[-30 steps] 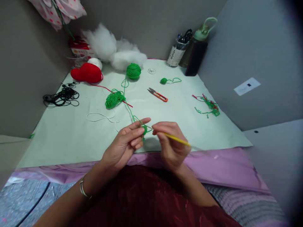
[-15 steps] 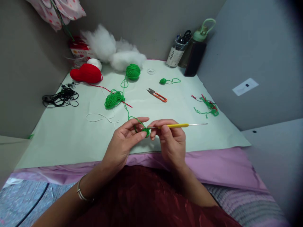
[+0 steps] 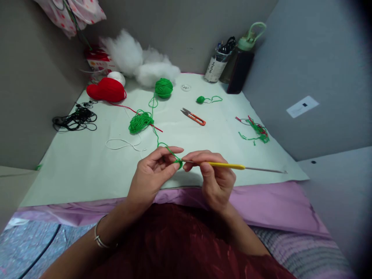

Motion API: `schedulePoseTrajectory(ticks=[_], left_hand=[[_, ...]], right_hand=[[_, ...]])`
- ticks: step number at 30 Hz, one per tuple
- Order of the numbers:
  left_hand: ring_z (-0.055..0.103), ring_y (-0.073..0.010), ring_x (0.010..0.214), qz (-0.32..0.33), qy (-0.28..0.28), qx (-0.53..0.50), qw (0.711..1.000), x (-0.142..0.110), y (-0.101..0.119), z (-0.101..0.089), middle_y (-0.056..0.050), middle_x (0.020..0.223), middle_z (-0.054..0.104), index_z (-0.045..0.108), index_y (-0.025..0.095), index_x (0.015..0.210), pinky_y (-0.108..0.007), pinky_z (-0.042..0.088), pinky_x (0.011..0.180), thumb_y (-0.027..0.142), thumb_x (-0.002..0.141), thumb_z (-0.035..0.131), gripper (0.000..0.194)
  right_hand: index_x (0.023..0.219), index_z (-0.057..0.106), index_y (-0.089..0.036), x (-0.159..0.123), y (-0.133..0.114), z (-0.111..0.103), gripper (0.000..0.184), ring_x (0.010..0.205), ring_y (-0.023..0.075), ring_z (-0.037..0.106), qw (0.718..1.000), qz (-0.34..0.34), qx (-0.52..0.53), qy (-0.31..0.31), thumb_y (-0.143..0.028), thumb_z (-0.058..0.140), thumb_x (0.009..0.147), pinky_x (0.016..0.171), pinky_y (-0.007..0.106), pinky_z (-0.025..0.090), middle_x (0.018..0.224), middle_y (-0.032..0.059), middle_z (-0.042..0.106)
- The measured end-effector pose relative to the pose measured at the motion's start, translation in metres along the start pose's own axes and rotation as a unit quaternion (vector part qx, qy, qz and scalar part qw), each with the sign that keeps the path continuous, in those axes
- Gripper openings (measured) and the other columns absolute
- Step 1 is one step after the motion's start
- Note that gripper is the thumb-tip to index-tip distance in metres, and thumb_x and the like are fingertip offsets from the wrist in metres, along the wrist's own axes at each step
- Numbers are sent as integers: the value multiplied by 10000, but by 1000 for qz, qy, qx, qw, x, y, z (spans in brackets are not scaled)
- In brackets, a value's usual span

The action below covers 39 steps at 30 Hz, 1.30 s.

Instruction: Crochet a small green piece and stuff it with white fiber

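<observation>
L hand (image 3: 152, 170): pinching green crochet pc (image 3: 179, 164) nr table (image 3: 87, 174) edge.
R hand (image 3: 216, 174): gripping yellow-handled hook (image 3: 226, 165), tip meeting pc.
Green yarn (image 3: 167, 147): running to loose skein (image 3: 141, 122); tangle there poss. snagging, tightening sts.
Hook: slack tension poss. causing dropped loop.

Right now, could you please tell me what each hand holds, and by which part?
Right hand: hook, by its yellow handle. Left hand: green piece, by its left side.

I see a little green yarn piece (image 3: 179, 164), partly hidden, pinched in the left hand (image 3: 152, 170). The long hook (image 3: 225, 165) in the right hand (image 3: 216, 176) has a yellow handle, with thin metal at both ends, one pointing at the green.
</observation>
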State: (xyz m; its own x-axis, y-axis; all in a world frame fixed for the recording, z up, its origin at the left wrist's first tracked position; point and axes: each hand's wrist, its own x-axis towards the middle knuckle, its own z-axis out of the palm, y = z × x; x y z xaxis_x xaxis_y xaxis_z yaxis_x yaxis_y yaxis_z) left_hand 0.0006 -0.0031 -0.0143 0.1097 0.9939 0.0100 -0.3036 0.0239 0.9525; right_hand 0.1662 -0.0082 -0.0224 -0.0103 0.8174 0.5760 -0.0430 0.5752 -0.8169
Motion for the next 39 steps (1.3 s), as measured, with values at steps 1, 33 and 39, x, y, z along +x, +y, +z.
schedulePoseTrajectory(ticks=[1,33,39], left_hand=[[623,-105,847,7,3,10,1000,0,1,0,20,856,634,860,320,1053,-183,528,810,163,839,841,266],[665,-131,817,13,65,26,997,-1,6,5,30,816,691,775,223,1206,-242,556,847,150,774,872,448],[649,-125,858,-6,34,-27,999,2,2,-1,20,862,683,812,290,1195,-219,541,844,199,814,884,398]], right_hand=[[1153,736,-273,0,0,-1,224,828,153,735,1000,-17,-22,-8,-207,536,1077,744,337,627,1036,31,772],[1187,753,-266,-4,11,9,250,965,209,777,974,-136,-183,0,-143,620,1015,802,370,663,1076,75,809],[1040,747,-259,3,6,10,160,753,166,731,998,9,-9,57,-281,590,1056,696,354,636,978,41,801]])
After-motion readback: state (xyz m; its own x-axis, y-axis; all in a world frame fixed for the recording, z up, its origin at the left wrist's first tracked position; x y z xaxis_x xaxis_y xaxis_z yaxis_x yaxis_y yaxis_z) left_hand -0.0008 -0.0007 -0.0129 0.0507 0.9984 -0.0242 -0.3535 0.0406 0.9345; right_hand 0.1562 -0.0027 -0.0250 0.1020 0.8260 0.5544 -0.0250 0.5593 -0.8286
